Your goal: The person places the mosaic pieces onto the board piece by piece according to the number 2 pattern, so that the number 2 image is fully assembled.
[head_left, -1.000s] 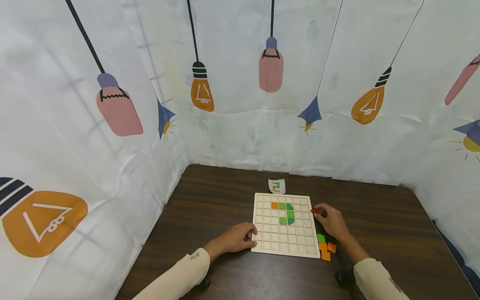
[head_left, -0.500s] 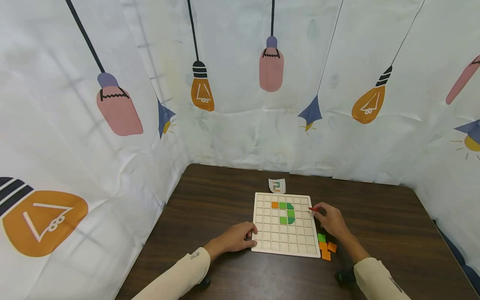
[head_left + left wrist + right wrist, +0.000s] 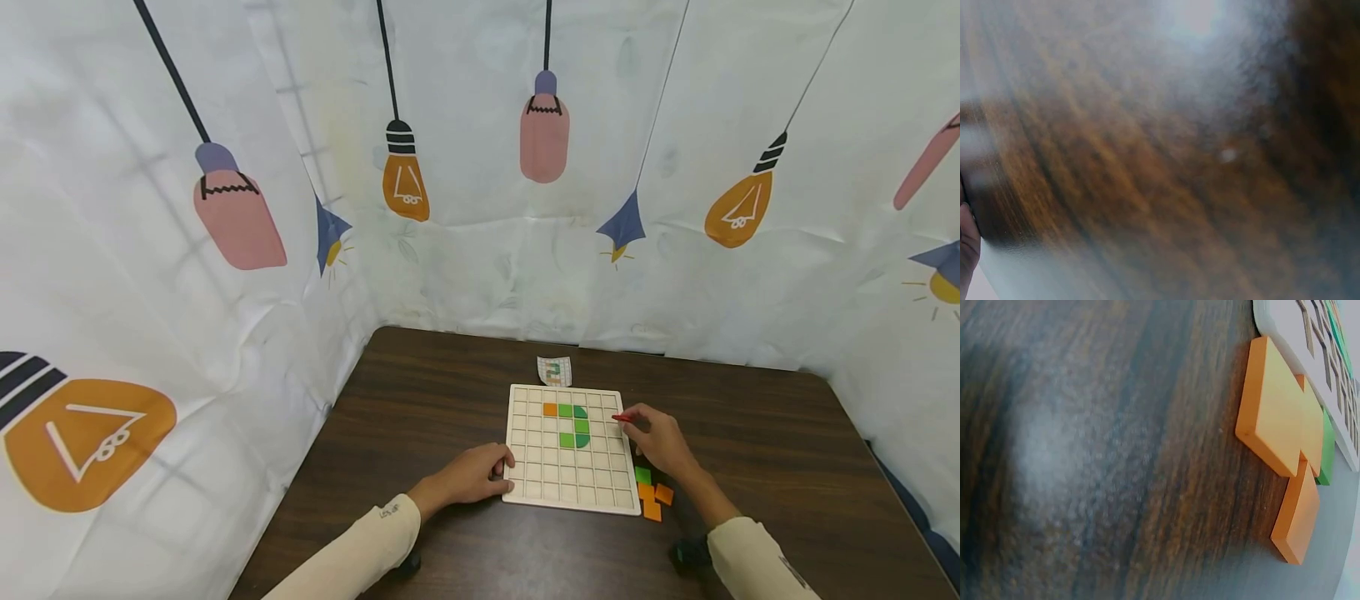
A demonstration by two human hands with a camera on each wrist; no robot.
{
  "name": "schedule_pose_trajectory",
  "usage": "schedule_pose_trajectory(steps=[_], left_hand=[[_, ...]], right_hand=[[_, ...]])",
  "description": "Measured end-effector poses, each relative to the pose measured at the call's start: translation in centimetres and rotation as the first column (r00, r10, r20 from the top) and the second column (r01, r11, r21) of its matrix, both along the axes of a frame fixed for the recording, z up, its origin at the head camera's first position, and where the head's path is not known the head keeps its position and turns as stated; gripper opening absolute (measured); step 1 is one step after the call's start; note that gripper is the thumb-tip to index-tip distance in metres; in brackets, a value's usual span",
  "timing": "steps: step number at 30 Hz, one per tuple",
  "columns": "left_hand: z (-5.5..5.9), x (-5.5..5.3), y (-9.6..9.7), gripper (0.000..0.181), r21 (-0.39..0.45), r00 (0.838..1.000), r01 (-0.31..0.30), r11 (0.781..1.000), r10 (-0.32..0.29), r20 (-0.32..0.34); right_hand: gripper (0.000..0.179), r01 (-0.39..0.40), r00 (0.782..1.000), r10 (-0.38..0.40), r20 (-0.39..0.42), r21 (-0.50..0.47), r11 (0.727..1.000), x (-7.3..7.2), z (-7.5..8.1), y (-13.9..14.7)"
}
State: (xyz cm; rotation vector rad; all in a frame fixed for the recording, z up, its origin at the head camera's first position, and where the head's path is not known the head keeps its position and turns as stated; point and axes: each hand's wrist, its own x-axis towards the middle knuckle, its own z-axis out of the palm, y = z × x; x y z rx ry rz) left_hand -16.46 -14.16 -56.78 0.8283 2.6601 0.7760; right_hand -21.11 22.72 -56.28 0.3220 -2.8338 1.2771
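Note:
A pale grid board [image 3: 570,483] lies on the table with orange, light green and dark green tiles in its upper cells. My left hand [image 3: 471,475] holds the board's left edge, fingers and thumb against it; only a bit of that hand [image 3: 967,244] shows in the left wrist view. Between the thumb and fingers of my right hand [image 3: 663,442] is a small red tile [image 3: 621,417], pinched above the board's right edge and seen nearly edge-on. The right wrist view does not show the right hand.
Several orange tiles [image 3: 1279,406] and a green tile [image 3: 1327,450] lie by the board's right edge. A small printed grid card [image 3: 554,372] sits behind the board on the dark wooden table [image 3: 435,375]. Patterned white sheeting [image 3: 465,275] hangs behind the table.
My right hand has moved slightly left, bringing the red tile from beside the board to over its right edge. The tile has tipped nearly edge-on. The left hand stays put.

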Motion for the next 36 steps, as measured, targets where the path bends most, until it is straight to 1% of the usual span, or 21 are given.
schedule_pose_trajectory(steps=[7, 9, 12, 14, 18, 25, 29, 33, 36], left_hand=[[0.0, 0.0, 0.0, 0.024, -0.004, 1.000, -0.001, 1.000, 0.001, 0.000], [0.0, 0.0, 0.0, 0.024, -0.006, 1.000, -0.001, 1.000, 0.001, 0.001], [0.1, 0.1, 0.0, 0.024, -0.008, 1.000, -0.004, 1.000, 0.004, 0.002], [0.1, 0.1, 0.0, 0.024, -0.008, 1.000, -0.005, 1.000, 0.005, 0.002], [0.1, 0.1, 0.0, 0.024, -0.007, 1.000, -0.004, 1.000, 0.004, 0.001], [0.0, 0.1, 0.0, 0.024, -0.007, 1.000, -0.006, 1.000, 0.006, 0.003], [0.1, 0.2, 0.0, 0.023, -0.009, 1.000, -0.008, 1.000, 0.008, 0.002], [0.2, 0.2, 0.0, 0.024, -0.009, 1.000, -0.008, 1.000, 0.008, 0.002], [0.2, 0.2, 0.0, 0.024, -0.006, 1.000, -0.009, 1.000, 0.009, 0.001]], right_hand=[[0.020, -0.050, 0.999, 0.050, 0.003, 0.002, 0.999, 0.1, 0.0, -0.4], [0.020, -0.066, 0.998, 0.066, -0.012, 0.004, 0.998, 0.0, -0.1, -0.5], [0.025, -0.084, 0.995, 0.084, -0.047, 0.003, 0.996, 0.0, -0.2, -0.6], [0.029, -0.089, 0.995, 0.089, -0.055, -0.008, 0.996, 0.0, -0.3, -0.7], [0.036, -0.081, 0.996, 0.080, -0.029, -0.049, 0.996, 0.0, -0.1, -1.0], [0.030, -0.103, 0.994, 0.101, -0.037, -0.066, 0.992, 0.2, 0.3, -1.6], [0.034, -0.110, 0.994, 0.110, -0.003, -0.098, 0.989, 0.3, 0.3, -1.9], [0.037, -0.107, 0.992, 0.116, 0.058, -0.145, 0.984, 0.3, 0.2, -2.3], [0.036, -0.098, 0.988, 0.117, 0.101, -0.174, 0.980, 0.3, 0.2, -2.6]])
